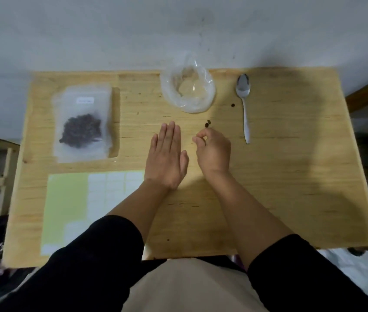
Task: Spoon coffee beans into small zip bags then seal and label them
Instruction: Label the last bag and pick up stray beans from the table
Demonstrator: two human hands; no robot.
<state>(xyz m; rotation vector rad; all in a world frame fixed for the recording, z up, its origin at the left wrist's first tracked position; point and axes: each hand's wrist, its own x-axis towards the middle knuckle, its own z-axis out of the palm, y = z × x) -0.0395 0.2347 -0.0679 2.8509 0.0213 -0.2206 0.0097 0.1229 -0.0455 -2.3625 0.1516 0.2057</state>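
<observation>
Here the right hand [212, 149] hovers low over the table [291, 176] with thumb and forefinger pinched together; whether a bean sits between the tips cannot be told. Two loose beans [207, 123] lie just beyond its fingertips at 12 o'clock, and a third bean [232, 105] lies farther out at 1 o'clock. The left hand [167, 158] rests flat beside it, fingers straight and together, holding nothing.

The spoon [244, 102] lies at 2 o'clock from the right hand, bowl away from the person, set down and unused. The clear supply bag [187, 86] at 12 o'clock appears almost empty. At 10 o'clock a zip bag [83, 122] holds a dark heap of beans and already carries a white label; whether it is sealed cannot be told. The label sheet [93, 199] lies at 8 o'clock.

Judgement: filling and labelling look largely done; stray beans remain to be gathered. Nothing blocks the reach to them.
</observation>
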